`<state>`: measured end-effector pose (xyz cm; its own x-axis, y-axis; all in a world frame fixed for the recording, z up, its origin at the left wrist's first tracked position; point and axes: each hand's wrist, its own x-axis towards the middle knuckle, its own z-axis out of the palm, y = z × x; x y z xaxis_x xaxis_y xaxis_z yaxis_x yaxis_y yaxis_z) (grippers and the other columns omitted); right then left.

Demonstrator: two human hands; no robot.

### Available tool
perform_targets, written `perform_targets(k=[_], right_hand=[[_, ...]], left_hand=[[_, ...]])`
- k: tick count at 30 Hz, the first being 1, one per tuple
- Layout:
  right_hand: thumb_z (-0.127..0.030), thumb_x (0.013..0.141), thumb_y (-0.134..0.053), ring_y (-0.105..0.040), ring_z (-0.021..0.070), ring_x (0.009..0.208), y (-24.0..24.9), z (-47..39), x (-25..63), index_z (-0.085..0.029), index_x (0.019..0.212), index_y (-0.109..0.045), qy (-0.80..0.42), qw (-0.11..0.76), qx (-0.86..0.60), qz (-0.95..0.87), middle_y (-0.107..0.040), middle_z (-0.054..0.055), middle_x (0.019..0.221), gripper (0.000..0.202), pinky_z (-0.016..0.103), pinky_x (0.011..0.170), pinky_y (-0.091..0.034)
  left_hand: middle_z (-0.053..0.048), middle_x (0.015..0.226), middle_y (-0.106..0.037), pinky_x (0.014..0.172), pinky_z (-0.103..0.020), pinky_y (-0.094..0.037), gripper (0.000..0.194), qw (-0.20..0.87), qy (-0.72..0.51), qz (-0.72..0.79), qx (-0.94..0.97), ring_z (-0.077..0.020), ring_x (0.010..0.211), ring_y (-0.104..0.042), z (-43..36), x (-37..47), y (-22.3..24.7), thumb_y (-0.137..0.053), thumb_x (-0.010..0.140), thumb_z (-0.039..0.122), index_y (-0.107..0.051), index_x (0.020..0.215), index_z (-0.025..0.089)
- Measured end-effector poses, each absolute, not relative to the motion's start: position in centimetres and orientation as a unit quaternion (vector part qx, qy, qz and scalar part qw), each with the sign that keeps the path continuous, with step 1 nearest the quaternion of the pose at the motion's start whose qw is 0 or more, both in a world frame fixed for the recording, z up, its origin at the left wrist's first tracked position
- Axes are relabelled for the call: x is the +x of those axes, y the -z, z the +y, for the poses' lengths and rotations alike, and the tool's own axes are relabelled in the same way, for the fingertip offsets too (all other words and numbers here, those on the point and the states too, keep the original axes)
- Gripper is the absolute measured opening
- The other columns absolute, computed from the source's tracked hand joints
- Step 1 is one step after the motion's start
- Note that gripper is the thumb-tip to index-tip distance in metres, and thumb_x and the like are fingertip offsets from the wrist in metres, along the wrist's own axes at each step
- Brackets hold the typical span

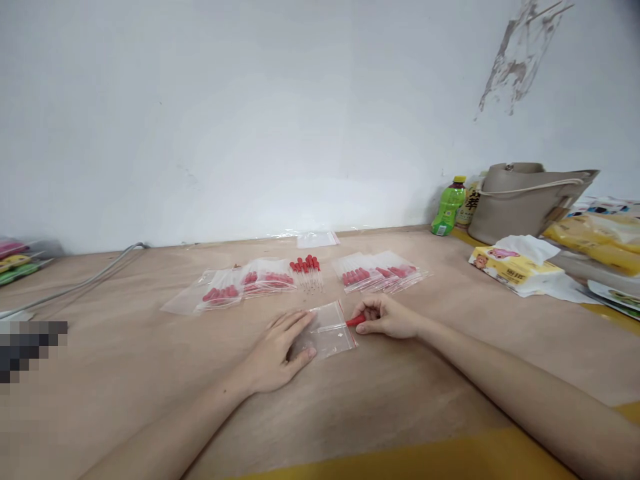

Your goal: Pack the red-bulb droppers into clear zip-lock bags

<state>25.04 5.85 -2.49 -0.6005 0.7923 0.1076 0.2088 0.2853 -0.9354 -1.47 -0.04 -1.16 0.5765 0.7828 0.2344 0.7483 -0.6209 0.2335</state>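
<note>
A clear zip bag [333, 340] lies flat on the brown-covered table [390, 407], its red-edged side to the right. My left hand [280, 350] rests on the bag's left part, fingers apart. At the red edge, my right hand [383, 317] pinches the red bulb of a dropper [355, 321]; its thin clear tube reaches left, into or over the bag. Beyond my hands lies a pile of loose red-bulbed droppers [306, 265]. Filled bags with red bulbs lie to its left [220, 293] and to its right [380, 272].
Flat clear bags [317, 239] lie by the wall. At the right are a green bottle [449, 207], a grey-beige bag [520, 203], a tissue pack [517, 267] and yellow packages [600, 237]. A grey cable [95, 279] and colourful packets [17, 262] are at the left.
</note>
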Motion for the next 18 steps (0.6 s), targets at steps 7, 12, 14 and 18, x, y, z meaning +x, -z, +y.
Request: perform_targets(k=[7,12,14,18], right_hand=[[-0.037,0.07,-0.059,-0.046,0.0085,0.057,1.8,4.7,23.1,-0.016,0.077,-0.066,-0.417,0.281,-0.31,-0.807,-0.059,0.0,0.066,0.023,0.02,0.053,-0.036],[-0.034,0.068,-0.06,-0.038,0.0065,0.049,2.3,4.5,22.2,-0.016,0.076,-0.065,-0.41,0.272,-0.336,-0.803,-0.049,-0.004,0.054,0.02,0.019,0.046,-0.03],[-0.031,0.063,-0.064,-0.037,0.006,0.047,2.3,4.6,22.1,-0.015,0.074,-0.063,-0.422,0.296,-0.364,-0.776,-0.045,-0.006,0.051,0.018,0.018,0.044,-0.028],[-0.026,0.059,-0.067,-0.039,0.0056,0.048,1.6,4.4,22.1,-0.015,0.069,-0.059,-0.471,0.327,-0.395,-0.717,-0.045,-0.007,0.051,0.017,0.018,0.046,-0.032]], left_hand=[[-0.005,0.133,-0.04,0.102,-0.044,-0.026,0.051,0.061,-0.172,0.423,0.888,-0.0246,0.123,-0.032,0.0,-1.3,1.2,-0.043,0.085,0.039,-0.032,0.132,0.023],[-0.005,0.132,-0.041,0.102,-0.043,-0.028,0.052,0.066,-0.175,0.42,0.888,-0.0245,0.123,-0.033,0.1,-1.4,1.3,-0.044,0.084,0.038,-0.032,0.132,0.023],[-0.006,0.132,-0.041,0.101,-0.042,-0.029,0.054,0.066,-0.179,0.428,0.883,-0.0247,0.123,-0.034,0.1,-1.4,1.4,-0.045,0.084,0.04,-0.03,0.133,0.022],[-0.006,0.131,-0.042,0.101,-0.041,-0.029,0.054,0.067,-0.177,0.438,0.879,-0.0243,0.122,-0.035,0.0,-1.4,1.3,-0.045,0.084,0.041,-0.03,0.132,0.022]])
